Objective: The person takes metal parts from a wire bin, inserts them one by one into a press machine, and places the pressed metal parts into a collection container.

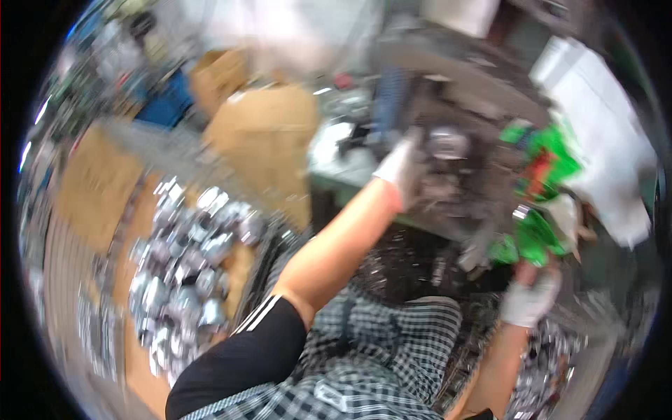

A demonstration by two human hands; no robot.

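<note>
My left hand (404, 166), in a white glove, reaches forward over a dark, grimy work surface (483, 105). Its fingers are smeared by motion, so their grip cannot be made out. Just right of it sits a shiny round metal piece (448, 143). My right hand (532, 299), also gloved in white, is low on the right, above a heap of small metal parts (549, 364). Bright green plastic (537, 236) lies just beyond that hand. Blur hides the right fingers and whether anything is between them.
A cardboard box (241, 269) on my left holds many shiny metal parts (185, 280). Open cardboard flaps (262, 122) rise behind it. A blue bin (164, 101) stands farther back. White sheeting (595, 133) hangs at the right. Dark small bits (395, 262) lie below the work surface.
</note>
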